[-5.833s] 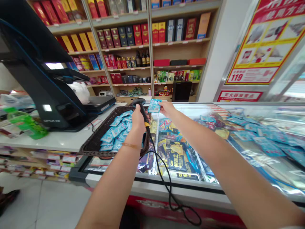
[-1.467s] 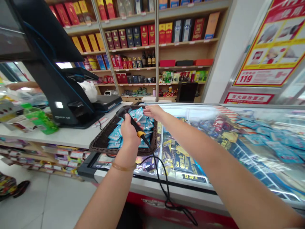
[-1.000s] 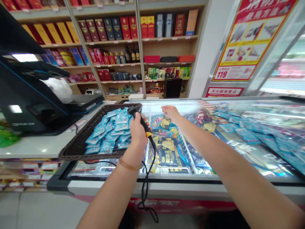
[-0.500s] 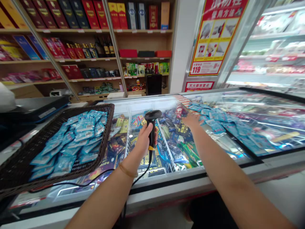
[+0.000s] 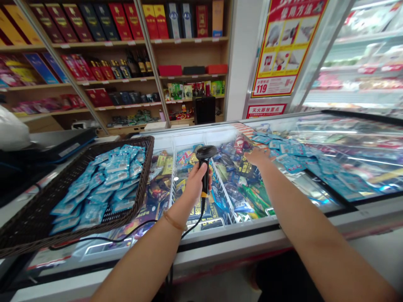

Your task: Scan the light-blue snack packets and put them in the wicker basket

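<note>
My left hand [image 5: 195,184] is wrapped round the grip of a black barcode scanner [image 5: 206,153], held upright over the chest freezer with its head on top. Its cable [image 5: 129,237] trails down and off to the left. My right hand [image 5: 258,157] reaches over the freezer's far part, palm down, its fingers stretched out and partly blurred. It is at the left edge of a spread of blue packets [image 5: 292,161] lying on the glass lid; I cannot tell if it touches one. A red package [image 5: 241,142] lies just left of it.
A dark wicker basket [image 5: 146,172] with many blue packets [image 5: 116,167] stands on the left of the freezer. Wire dividers [image 5: 225,188] separate bagged goods inside. Shelves [image 5: 189,41] of boxes and bottles rise behind, with a red and yellow poster [image 5: 285,46] beside them.
The whole view has shifted slightly, so most things sit a little further right. My left hand still grips the barcode scanner, and my right hand stays beside the blue packets.
</note>
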Available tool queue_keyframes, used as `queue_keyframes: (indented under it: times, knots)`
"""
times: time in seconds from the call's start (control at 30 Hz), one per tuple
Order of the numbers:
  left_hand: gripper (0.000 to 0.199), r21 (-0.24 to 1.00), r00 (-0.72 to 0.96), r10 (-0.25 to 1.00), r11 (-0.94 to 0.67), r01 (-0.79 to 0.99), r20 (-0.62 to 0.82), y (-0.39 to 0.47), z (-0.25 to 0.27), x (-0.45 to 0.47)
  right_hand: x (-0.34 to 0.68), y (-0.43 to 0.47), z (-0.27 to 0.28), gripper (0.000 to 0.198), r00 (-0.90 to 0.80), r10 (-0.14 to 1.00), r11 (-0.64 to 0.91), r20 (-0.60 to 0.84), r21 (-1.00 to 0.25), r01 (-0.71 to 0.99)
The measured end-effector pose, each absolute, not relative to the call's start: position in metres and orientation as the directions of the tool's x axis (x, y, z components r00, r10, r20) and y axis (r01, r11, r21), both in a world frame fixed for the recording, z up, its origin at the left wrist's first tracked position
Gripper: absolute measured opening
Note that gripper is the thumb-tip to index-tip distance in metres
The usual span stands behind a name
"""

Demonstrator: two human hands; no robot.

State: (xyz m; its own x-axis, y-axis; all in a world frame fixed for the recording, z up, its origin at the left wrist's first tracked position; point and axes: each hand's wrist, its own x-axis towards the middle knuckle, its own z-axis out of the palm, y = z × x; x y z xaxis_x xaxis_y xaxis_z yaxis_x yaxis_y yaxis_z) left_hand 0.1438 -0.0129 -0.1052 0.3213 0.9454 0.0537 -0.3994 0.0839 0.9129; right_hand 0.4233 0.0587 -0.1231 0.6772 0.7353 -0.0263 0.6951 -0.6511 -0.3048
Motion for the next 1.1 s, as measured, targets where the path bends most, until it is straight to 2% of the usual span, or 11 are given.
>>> queue_keyframes:
  times: [0.23,0.33,0.43,0.47,0.53,0.6,0.7,0.83,0.97,1.1]
  knots:
    - [0.059,0.920,0.333,0.942,0.089,-0.382,0.047,-0.009,-0.108,0.144,0.386,0.061,-0.119,0.069,0.546,0.835,-0.544,-0.068,-0.249,0.801]
    - [0.058,0.924,0.330,0.943,0.080,-0.375,0.053,-0.008,-0.109,0.144,0.365,0.062,-0.117,0.063,0.364,0.931,-0.363,-0.038,-0.233,0.902]
    - [0.060,0.925,0.342,0.939,0.085,-0.371,0.050,-0.008,-0.110,0.143,0.364,0.063,-0.116,0.059,0.204,0.973,-0.165,0.107,-0.294,0.941]
    - [0.061,0.925,0.342,0.938,0.089,-0.369,0.046,-0.008,-0.110,0.143,0.368,0.063,-0.117,0.059,0.229,0.958,-0.168,0.174,-0.305,0.937]
    - [0.063,0.927,0.338,0.941,0.093,-0.364,0.038,-0.008,-0.109,0.144,0.382,0.063,-0.119,0.062,0.358,0.894,-0.274,0.268,-0.303,0.913]
    - [0.063,0.928,0.339,0.940,0.095,-0.360,0.035,-0.009,-0.108,0.144,0.395,0.063,-0.124,0.066,0.436,0.870,-0.368,0.230,-0.284,0.885]
    - [0.062,0.927,0.349,0.936,0.093,-0.364,0.043,-0.010,-0.109,0.145,0.404,0.065,-0.129,0.065,0.405,0.904,-0.360,0.136,-0.267,0.894]
    - [0.057,0.925,0.345,0.938,0.089,-0.369,0.047,-0.010,-0.113,0.146,0.393,0.074,-0.132,0.061,0.345,0.902,-0.282,0.258,-0.251,0.926]
    - [0.058,0.925,0.333,0.942,0.096,-0.368,0.035,-0.006,-0.119,0.148,0.384,0.080,-0.130,0.049,0.201,0.965,-0.164,0.169,-0.207,0.964]
    - [0.063,0.925,0.328,0.944,0.101,-0.365,0.027,-0.002,-0.121,0.149,0.388,0.077,-0.124,0.065,0.276,0.949,-0.248,0.155,-0.176,0.953]
